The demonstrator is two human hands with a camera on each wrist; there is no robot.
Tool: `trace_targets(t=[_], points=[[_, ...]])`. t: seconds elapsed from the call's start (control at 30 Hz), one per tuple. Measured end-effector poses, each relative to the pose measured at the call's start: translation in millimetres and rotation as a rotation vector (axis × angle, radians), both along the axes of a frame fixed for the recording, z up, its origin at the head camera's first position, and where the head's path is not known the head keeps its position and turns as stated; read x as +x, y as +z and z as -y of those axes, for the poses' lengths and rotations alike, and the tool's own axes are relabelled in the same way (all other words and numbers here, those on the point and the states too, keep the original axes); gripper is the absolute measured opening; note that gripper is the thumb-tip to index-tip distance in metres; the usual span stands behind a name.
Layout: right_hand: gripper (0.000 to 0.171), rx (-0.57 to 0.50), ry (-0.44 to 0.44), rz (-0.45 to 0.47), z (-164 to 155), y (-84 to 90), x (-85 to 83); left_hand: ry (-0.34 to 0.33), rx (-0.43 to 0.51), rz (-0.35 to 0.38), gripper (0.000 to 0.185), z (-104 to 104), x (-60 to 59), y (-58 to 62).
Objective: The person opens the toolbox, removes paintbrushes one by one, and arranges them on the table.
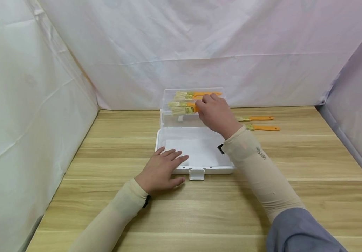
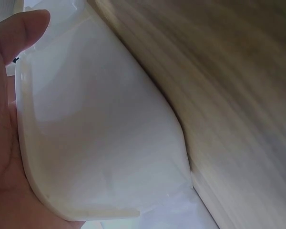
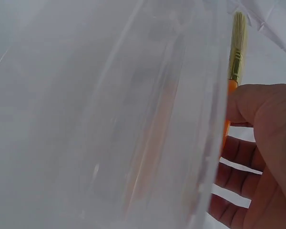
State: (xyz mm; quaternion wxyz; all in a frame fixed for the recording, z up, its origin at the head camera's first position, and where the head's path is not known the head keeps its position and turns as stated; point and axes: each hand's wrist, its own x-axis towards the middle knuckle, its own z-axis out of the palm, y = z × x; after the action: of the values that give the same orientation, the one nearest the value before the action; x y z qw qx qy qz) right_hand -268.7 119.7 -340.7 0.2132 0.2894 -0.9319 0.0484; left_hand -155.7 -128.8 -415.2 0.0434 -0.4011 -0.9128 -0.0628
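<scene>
The open lid (image 1: 196, 154) gets pinned flat by the relaxed left hand (image 1: 162, 169) so the box (image 1: 168, 120) stays steady while a brush (image 1: 184, 110) is gripped by the right hand (image 1: 215, 113).

in front of me is a wooden table (image 1: 294, 168) with long light planks. on it, to my right, two brushes with orange handles (image 1: 259, 123) lie side by side, near each other, their handles pointing right. white cloth (image 1: 199, 52) hangs behind the table, and the same cloth covers the left side (image 1: 26, 122) and the right side (image 1: 357, 115).
</scene>
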Motion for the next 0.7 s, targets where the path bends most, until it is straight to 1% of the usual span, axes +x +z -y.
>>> trace_targets(t=[0.2,0.37,0.47,0.7], points=[[0.013,0.046,-0.016,0.011,-2.0,3.3,7.4,-0.001,0.002,0.002,0.067,-0.6,0.3,0.4],[0.014,0.083,-0.04,0.07,-3.9,9.1,14.8,0.001,-0.004,0.0,0.067,-0.9,0.6,1.1],[0.017,0.082,-0.055,0.095,-5.6,12.4,18.2,0.003,-0.01,-0.003,0.068,-0.9,0.3,1.0],[0.018,0.075,-0.059,0.076,-14.1,14.5,24.6,0.005,-0.013,-0.001,0.068,-0.2,0.2,-0.2]])
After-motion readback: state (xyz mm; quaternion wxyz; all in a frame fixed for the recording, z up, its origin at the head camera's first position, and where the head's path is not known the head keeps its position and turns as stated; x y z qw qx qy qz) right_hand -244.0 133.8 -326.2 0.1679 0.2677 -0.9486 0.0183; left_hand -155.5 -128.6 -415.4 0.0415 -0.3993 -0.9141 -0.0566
